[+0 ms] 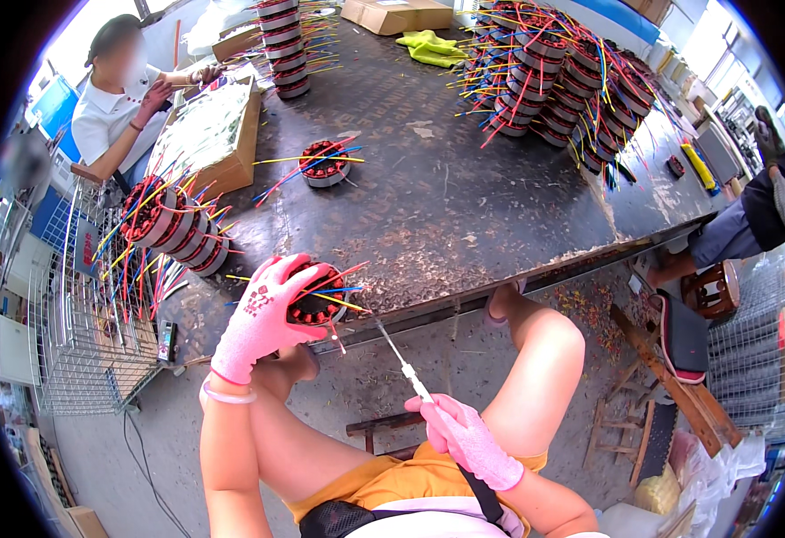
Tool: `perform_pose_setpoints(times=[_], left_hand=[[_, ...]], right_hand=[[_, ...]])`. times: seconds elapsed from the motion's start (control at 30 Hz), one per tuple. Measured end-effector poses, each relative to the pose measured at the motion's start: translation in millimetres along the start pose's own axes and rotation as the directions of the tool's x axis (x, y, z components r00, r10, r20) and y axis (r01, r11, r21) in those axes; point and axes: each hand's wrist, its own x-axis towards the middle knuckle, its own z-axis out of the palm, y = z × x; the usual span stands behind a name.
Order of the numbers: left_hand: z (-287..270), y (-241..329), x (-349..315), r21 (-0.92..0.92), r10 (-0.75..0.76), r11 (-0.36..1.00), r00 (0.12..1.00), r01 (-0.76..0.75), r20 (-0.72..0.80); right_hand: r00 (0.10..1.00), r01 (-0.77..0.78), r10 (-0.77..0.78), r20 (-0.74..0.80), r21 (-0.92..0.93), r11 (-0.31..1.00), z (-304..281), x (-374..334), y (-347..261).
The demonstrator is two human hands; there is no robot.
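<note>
My left hand (262, 314), in a pink glove, is closed round a motor stator (314, 310) at the near edge of the table. Red, blue and yellow wires stick out from this stator to the right. In my right hand (466, 441), also gloved in pink, is a thin tool (398, 353) with a slim metal shaft and a white handle. Its tip points up and left, close to the wire ends; I cannot tell whether it touches them. Beyond my left hand, a single wired stator (326, 167) lies on the dark table (410, 197).
A leaning stack of stators (182, 229) stands left of my left hand, by a wire cage (78, 323). More stacked stators (554, 81) fill the back right. A carton (231, 148) sits before a person (114, 117) at far left. Another person (751, 215) is at right.
</note>
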Motion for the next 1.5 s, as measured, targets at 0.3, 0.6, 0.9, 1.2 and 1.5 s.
perform_pose_setpoints(times=[0.3, 0.6, 0.9, 1.2, 1.5], left_hand=[[0, 0, -1, 0.000, -0.005, 1.000, 1.000, 0.005, -0.004], [2, 2, -2, -0.019, -0.014, 1.000, 0.999, 0.014, -0.040], [2, 4, 1, -0.043, -0.016, 0.999, 0.999, 0.015, -0.029], [1, 5, 1, -0.017, -0.001, 1.000, 0.999, 0.000, -0.036], [1, 6, 0, -0.008, -0.004, 1.000, 1.000, 0.004, -0.021]], right_hand=[[1.000, -0.013, 0.013, 0.001, -0.007, 1.000, -1, 0, 2], [0.999, 0.005, -0.005, -0.032, -0.026, 1.000, 5, -2, -4], [1.000, 0.011, -0.011, -0.006, -0.042, 0.999, -4, 1, 2], [1.000, -0.004, 0.001, -0.027, -0.126, 0.992, -1, 1, -4], [0.999, 0.025, -0.028, -0.036, -0.077, 0.997, 2, 0, -3]])
